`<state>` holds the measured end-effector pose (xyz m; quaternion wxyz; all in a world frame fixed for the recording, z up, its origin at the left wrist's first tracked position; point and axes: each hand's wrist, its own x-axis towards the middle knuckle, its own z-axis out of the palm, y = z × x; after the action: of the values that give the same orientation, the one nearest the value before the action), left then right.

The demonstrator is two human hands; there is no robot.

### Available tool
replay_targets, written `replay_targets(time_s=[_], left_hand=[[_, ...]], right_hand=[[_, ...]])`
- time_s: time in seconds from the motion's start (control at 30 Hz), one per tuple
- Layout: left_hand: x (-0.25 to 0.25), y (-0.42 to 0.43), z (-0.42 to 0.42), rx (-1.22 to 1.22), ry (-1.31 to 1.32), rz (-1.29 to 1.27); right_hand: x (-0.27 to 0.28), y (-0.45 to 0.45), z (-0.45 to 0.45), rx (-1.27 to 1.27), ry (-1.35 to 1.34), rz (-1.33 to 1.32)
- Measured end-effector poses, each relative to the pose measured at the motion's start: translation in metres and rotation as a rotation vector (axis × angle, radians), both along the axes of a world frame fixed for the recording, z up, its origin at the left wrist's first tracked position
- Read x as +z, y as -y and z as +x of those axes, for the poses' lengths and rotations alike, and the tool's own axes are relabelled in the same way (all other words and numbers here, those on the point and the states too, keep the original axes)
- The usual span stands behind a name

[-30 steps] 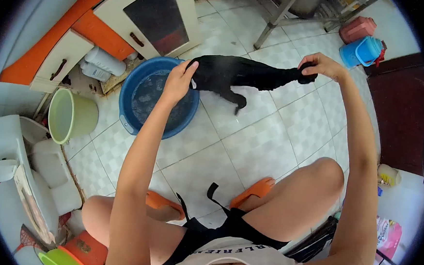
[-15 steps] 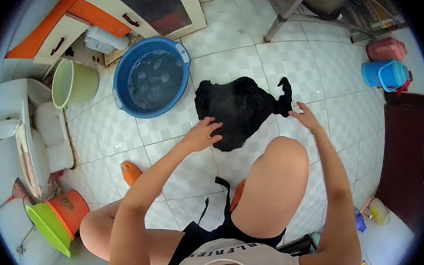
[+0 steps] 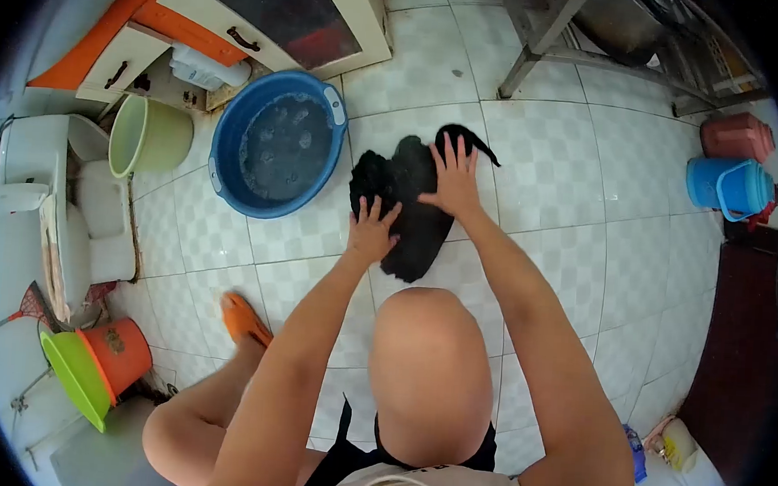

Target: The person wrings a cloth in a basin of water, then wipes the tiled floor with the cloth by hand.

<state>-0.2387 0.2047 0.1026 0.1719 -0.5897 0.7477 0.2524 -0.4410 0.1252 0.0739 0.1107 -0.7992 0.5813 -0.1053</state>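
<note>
A black wet-looking cloth item [image 3: 416, 211] lies bunched on the white floor tiles; its exact kind I cannot make out. My left hand [image 3: 372, 231] rests on its left side, fingers spread. Across its upper right part lies my right hand [image 3: 453, 180], palm down with the fingers apart. A thin black tail of the cloth [image 3: 484, 145] sticks out beyond the right fingertips. To the left of the cloth stands a blue basin [image 3: 218, 148] with dark, sudsy water [image 3: 283, 152] in it.
A pale green bucket [image 3: 165, 140] and a squat toilet [image 3: 109, 226] are at the left, near white cabinets [image 3: 362, 32]. Orange [image 3: 124, 351] and lime [image 3: 77, 384] tubs lean lower left. A metal stand [image 3: 534, 51] is at upper right, a blue lidded bucket [image 3: 722, 185] at far right.
My right hand has moved left onto the cloth. The cloth is more compact, its right end brought in and its tail now at the top right. My raised knee has shifted left.
</note>
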Motion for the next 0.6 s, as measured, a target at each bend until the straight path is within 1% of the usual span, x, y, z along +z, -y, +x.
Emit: replay_targets(time_s=[0.07, 0.13, 0.17, 0.27, 0.3, 0.37, 0.4, 0.47, 0.53, 0.6], left_hand=[[-0.008, 0.027, -0.003, 0.073, 0.001, -0.007], [-0.01, 0.054, -0.009, 0.081, 0.041, -0.016], [-0.011, 0.067, -0.01, 0.098, 0.073, -0.014], [-0.005, 0.088, -0.013, 0.002, 0.113, -0.11], [-0.009, 0.087, -0.009, -0.017, 0.108, -0.103], [-0.016, 0.079, 0.003, -0.094, 0.001, -0.224], [-0.017, 0.076, 0.008, -0.093, -0.01, -0.228], [-0.016, 0.065, 0.01, -0.257, 0.048, -0.182], [-0.011, 0.047, 0.004, -0.357, 0.065, -0.127], [-0.005, 0.02, -0.006, -0.43, 0.026, -0.056]], right_hand=[[0.004, 0.028, 0.001, -0.061, -0.026, 0.059], [0.01, 0.053, 0.007, -0.141, -0.06, 0.149], [0.009, 0.061, 0.01, -0.178, -0.051, 0.139], [-0.004, 0.06, 0.013, -0.223, -0.014, 0.058], [-0.007, 0.052, 0.011, -0.229, 0.009, 0.01], [-0.02, 0.025, 0.007, -0.211, 0.083, -0.131], [-0.022, 0.007, 0.005, -0.191, 0.088, -0.169], [-0.014, -0.034, -0.002, -0.165, 0.074, -0.105], [-0.004, -0.077, -0.01, -0.147, 0.066, -0.038], [0.006, -0.121, -0.017, -0.144, 0.043, 0.053]])
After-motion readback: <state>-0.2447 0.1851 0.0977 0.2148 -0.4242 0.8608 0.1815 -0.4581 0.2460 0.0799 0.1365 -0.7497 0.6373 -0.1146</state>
